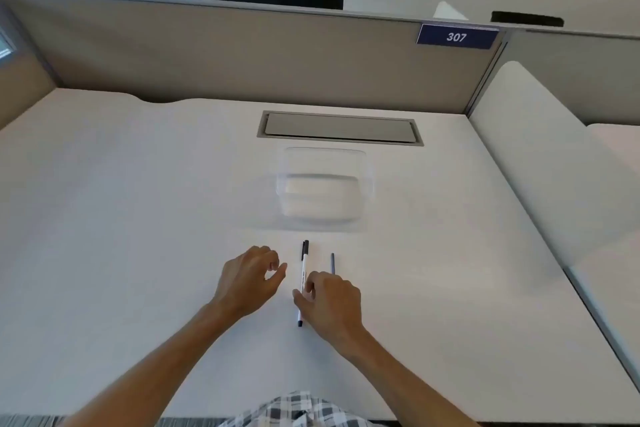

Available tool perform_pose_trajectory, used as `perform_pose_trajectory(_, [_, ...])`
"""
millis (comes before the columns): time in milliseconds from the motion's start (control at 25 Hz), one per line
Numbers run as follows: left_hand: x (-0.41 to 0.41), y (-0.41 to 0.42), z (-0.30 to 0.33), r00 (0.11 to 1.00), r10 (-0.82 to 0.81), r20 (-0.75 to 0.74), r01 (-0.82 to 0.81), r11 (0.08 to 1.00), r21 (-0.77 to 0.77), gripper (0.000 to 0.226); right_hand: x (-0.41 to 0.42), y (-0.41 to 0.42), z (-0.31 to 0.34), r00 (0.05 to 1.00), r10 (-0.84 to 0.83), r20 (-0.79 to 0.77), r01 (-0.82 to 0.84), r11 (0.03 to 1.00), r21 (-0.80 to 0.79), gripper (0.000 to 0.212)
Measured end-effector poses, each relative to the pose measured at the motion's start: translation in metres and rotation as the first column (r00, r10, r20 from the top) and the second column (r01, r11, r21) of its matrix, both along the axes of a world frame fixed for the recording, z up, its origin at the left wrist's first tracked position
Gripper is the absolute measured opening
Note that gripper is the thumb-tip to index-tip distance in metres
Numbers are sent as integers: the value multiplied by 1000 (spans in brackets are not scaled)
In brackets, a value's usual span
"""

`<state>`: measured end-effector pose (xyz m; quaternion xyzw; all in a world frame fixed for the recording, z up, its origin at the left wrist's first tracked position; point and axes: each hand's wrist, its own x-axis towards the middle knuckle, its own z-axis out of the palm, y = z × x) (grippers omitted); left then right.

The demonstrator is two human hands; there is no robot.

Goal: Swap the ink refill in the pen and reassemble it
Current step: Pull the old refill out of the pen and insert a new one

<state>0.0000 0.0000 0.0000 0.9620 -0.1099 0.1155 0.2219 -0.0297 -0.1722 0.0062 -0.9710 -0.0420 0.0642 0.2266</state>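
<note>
Item: white-barrelled pen (303, 274), black cap at the far end and black tip at the near end, lying flat on the white desk (138, 218); long axis runs away from the person, nearly straight fore-and-aft. Right hand (329, 302) is on it: thumb and curled fingers meet the barrel at its nearer half, apparently pinching it, though the barrel looks to rest on the surface. Left hand (251, 276) hangs just left of the pen, apart from it, fingers loosely curled, thumb and forefinger tips near each other around nothing. Spare refill (332, 262): thin, dark bluish rod, parallel to the pen, just to its right, near end hidden behind the right hand. Beyond: clear plastic tray (325, 184), smooth, rounded corners, contents not discernible. Judgement: pen unopened; the left hand is the nearer one to the capped far end.
</note>
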Motion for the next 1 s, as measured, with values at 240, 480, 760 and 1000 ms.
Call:
perform_pose_trajectory(240, [-9, -3, -5, 1000, -8, 8, 7, 1000, 23, 18, -6, 3, -8, 999, -35, -16, 36, 999, 5, 26])
perform_pose_trajectory(480, [-9, -9, -18, 982, -188, 21, 184, 976, 120, 25, -4, -6, -11, 995, -88, 37, 85, 994, 63, 29])
perform_pose_trajectory(760, [-4, -20, 3, 923, -382, 46, 374, 919, 128, 26, 3, -27, 6, 993, -114, 1, 103, 904, 414, 25])
perform_pose_trajectory(1000, [-2, -22, 26, 920, -391, 20, 391, 920, 16, 28, 7, -37, 18, 981, -167, -99, 185, 656, 732, 44])
